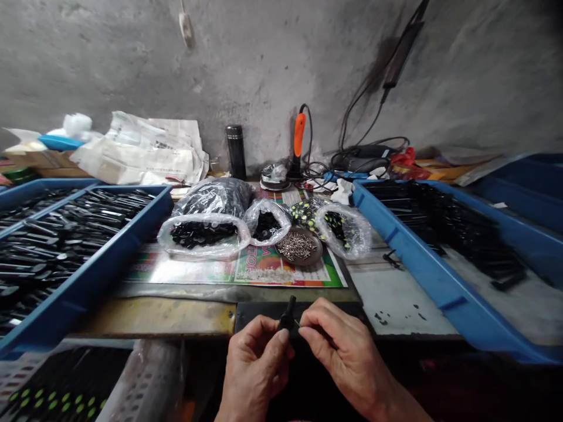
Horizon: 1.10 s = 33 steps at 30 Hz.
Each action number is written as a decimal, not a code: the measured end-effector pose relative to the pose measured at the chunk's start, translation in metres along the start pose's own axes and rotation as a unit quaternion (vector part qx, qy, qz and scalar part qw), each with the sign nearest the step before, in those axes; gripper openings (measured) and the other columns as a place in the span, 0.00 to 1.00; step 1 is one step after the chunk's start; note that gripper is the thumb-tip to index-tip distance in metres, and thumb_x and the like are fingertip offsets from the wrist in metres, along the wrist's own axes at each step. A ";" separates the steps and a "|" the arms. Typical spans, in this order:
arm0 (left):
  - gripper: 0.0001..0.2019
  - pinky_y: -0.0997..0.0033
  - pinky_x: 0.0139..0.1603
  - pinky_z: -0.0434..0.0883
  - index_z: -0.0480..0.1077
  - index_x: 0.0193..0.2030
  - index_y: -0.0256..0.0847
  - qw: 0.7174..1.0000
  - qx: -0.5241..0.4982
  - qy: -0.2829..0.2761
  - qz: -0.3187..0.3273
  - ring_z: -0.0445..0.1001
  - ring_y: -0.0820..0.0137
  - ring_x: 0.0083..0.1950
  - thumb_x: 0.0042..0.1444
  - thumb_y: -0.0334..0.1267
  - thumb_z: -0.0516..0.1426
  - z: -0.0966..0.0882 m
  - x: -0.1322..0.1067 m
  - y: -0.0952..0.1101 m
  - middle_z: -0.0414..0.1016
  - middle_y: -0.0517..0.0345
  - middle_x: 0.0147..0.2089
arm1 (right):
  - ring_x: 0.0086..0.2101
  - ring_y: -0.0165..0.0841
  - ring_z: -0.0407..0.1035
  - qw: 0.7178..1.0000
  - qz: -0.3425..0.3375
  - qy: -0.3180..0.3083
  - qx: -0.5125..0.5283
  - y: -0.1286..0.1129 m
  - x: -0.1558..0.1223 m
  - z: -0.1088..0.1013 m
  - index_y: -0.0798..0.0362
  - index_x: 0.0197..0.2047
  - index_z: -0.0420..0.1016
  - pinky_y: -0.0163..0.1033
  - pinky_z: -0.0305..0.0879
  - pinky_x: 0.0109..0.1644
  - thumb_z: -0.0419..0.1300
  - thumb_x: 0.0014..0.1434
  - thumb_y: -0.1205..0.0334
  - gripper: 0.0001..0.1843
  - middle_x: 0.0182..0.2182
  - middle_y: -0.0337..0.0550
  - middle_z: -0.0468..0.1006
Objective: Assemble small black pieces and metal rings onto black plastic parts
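Note:
My left hand (pixel 260 364) is closed around a small black plastic part (pixel 287 316), its narrow end pointing up between thumb and fingers. My right hand (pixel 342 346) pinches a tiny thin metal pin (pixel 297 323) against the right side of that part. Whether the pin's tip sits inside a hole is too small to tell. Just beyond both hands, a round dish (pixel 311 253) holds many small metal pins or screws (pixel 295 245). Plastic bags around it hold black pieces (pixel 204 233), smaller black pieces (pixel 265 226) and black-and-yellow pieces (pixel 338 227).
Blue trays of long black parts stand at left (pixel 145 225) and right (pixel 422 275). Against the wall are a black flask (pixel 236 152) and an orange-handled tool (pixel 299 136) with a cord. A basket (pixel 145 375) sits below the table edge at left.

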<state>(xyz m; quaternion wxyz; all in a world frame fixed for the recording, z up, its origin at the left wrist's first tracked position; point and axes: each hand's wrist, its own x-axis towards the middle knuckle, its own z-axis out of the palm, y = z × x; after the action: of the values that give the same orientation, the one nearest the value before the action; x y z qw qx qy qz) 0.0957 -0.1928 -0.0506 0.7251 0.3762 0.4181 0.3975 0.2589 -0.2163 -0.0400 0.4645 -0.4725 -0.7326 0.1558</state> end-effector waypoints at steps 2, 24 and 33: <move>0.23 0.84 0.16 0.54 0.69 0.32 0.34 1.000 0.010 -0.002 0.008 0.57 0.84 0.17 0.46 0.53 0.69 0.001 -0.002 -0.001 0.70 0.61 0.23 | 0.31 0.30 0.64 1.000 -0.016 0.012 -0.009 0.000 -0.003 0.004 0.54 0.35 0.67 0.34 0.58 0.34 0.51 0.70 0.69 0.10 0.31 0.39 0.67; 0.15 0.80 0.26 0.62 0.78 0.35 0.39 0.966 0.183 0.102 0.151 0.62 0.75 0.26 0.52 0.51 0.64 0.004 -0.010 -0.015 0.68 0.60 0.25 | 0.25 0.27 0.63 0.979 0.143 0.036 0.142 -0.006 -0.010 0.023 0.54 0.31 0.66 0.28 0.60 0.28 0.55 0.68 0.60 0.13 0.25 0.36 0.66; 0.21 0.83 0.22 0.55 0.75 0.31 0.35 0.990 0.096 0.051 0.088 0.57 0.81 0.22 0.48 0.55 0.67 0.010 -0.013 -0.004 0.63 0.63 0.20 | 0.19 0.23 0.59 0.915 0.259 -0.033 0.307 -0.008 -0.004 0.021 0.58 0.36 0.67 0.25 0.57 0.21 0.61 0.63 0.52 0.16 0.24 0.37 0.68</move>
<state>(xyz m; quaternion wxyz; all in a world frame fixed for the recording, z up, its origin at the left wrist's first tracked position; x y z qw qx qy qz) 0.1019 -0.2084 -0.0468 0.6254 0.4584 0.4563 0.4365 0.2372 -0.2193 -0.0479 0.5052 -0.4750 -0.5155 0.5034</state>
